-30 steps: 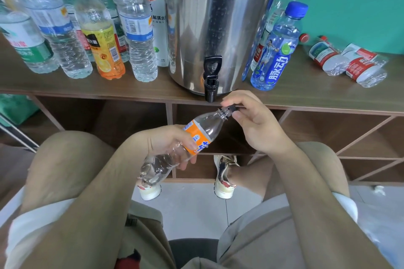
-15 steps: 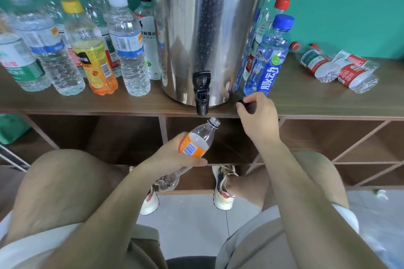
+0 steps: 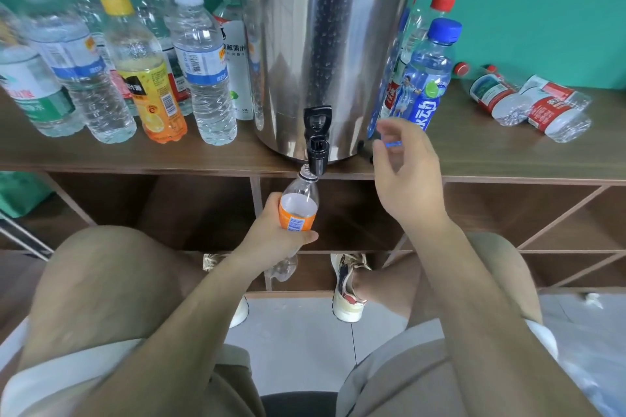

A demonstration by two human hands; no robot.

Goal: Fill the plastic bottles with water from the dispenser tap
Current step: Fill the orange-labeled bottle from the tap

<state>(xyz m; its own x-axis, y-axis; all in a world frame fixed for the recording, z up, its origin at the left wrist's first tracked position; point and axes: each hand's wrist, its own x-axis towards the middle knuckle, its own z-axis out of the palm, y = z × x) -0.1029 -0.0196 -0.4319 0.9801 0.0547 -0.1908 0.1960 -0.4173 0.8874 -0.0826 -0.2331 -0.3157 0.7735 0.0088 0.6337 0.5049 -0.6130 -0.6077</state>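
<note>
Bottle [image 3: 299, 213] (uncapped) held in left grip [image 3: 271, 244], mouth at tap [image 3: 316, 142], right grip [image 3: 410, 179] wide.

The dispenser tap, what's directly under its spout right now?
The uncapped orange-label bottle, gripped by the left hand, its mouth at the tap. That hand covers the bottle's lower part.

legs: khaki shorts [image 3: 399, 369], white leg hems [image 3: 57, 379] | feet: cream sneakers [image 3: 345, 298], red-and-dark side markings | arms [image 3: 474, 298]: bare
</note>
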